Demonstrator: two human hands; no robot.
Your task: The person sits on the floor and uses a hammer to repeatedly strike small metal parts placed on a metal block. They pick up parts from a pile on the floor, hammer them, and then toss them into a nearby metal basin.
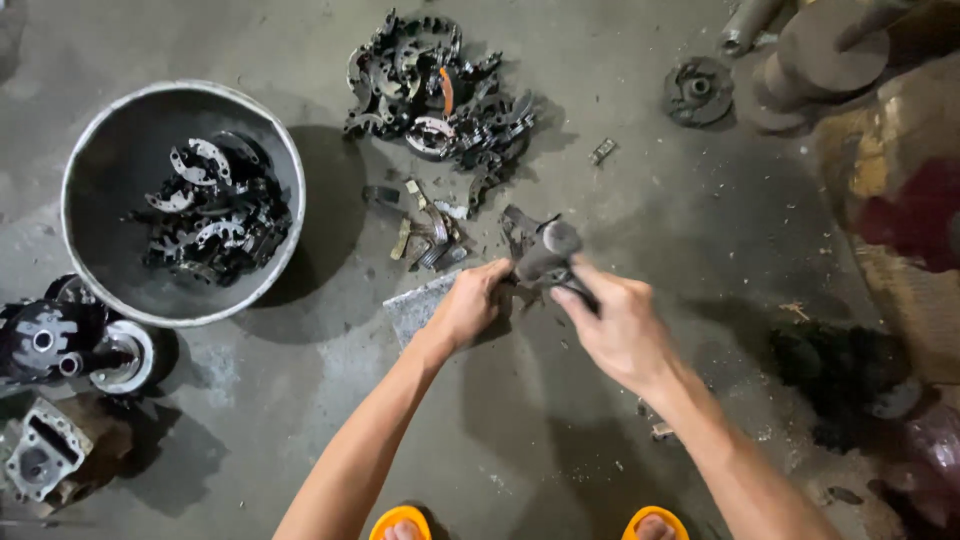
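Concrete floor (560, 440), grey, stained. Lg round metal basin (95, 150) upper left w/ curved metal parts inside. Loose heap of same parts (440, 90) top centre. Right hand (620, 330) clenched on hammer (552, 258). Left hand (470, 305) pins small part, hidden, on flat block (415, 305) at centre.

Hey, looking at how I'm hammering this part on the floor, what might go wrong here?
1. The left hand holds the part right beside the hammer in the right hand; a glancing blow might hit the fingers.
2. Fragments already litter the floor; more may fly at bare arms.
3. Feet in open orange sandals sit close below, exposed to sharp scraps.
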